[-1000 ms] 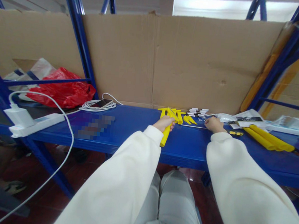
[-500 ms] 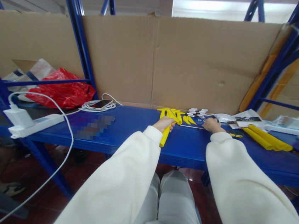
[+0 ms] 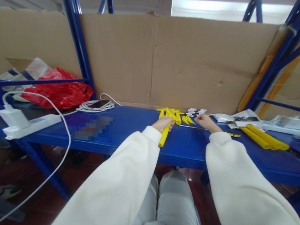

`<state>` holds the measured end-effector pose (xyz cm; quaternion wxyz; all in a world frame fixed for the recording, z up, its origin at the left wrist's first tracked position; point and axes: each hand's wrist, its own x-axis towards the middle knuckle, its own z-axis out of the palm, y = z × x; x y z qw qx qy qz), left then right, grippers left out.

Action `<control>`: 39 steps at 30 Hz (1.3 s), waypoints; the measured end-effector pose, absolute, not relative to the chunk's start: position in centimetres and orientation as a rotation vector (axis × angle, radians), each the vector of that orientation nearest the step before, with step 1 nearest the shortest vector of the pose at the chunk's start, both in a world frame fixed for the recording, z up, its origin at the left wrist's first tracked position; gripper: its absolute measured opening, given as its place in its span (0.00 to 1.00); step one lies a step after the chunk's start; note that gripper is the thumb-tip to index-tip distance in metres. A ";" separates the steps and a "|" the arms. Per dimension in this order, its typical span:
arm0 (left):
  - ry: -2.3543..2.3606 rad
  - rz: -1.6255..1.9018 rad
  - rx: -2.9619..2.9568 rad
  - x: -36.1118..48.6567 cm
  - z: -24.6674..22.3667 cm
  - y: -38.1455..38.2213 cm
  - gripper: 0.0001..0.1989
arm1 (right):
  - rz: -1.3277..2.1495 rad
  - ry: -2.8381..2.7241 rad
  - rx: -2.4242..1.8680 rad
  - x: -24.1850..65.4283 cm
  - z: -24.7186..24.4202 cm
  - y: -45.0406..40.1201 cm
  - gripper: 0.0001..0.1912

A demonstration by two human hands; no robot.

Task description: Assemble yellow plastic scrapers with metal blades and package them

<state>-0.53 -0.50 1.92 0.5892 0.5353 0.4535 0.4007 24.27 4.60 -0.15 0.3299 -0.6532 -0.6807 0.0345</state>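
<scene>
Left hand (image 3: 166, 123) is closed in a fist round a yellow tube (image 3: 163, 139), the tube's near end projecting from the hand towards the wearer, above the blue table (image 3: 129, 131). Right hand (image 3: 204, 121), near and to the right of the left, has its fingers drawn narrow; whether they hold anything cannot be told. A thin rod (image 3: 191, 127) lies between the two hands. Small pointed yellow pieces (image 3: 188, 120) lie just left of the right fingertips; other yellow parts (image 3: 176, 116) lie just beyond the left hand. Black-and-white strips (image 3: 196, 112) are noted just beyond the right hand. Right of that hand are small yellow tags (image 3: 235, 135), then long yellow tubes (image 3: 266, 138), with white packaging (image 3: 247, 116) behind. Well left of the left hand are a coiled white cable (image 3: 95, 109), a power strip (image 3: 44, 123) and a red bag (image 3: 61, 88). Beyond both hands stands a cardboard panel (image 3: 155, 59)
</scene>
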 end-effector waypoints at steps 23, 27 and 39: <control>0.973 0.888 1.361 0.0 1.8 -0.5 0.09 | 0.739 -1.621 -1.242 17.3 0.2 2.4 0.13; 0.953 0.886 1.339 0.0 2.0 -0.7 0.10 | 0.762 -1.491 -1.295 16.9 0.2 2.0 0.14; 0.858 0.879 1.304 -0.1 2.1 -0.8 0.11 | 1.085 -1.342 -1.077 17.0 0.5 1.6 0.17</control>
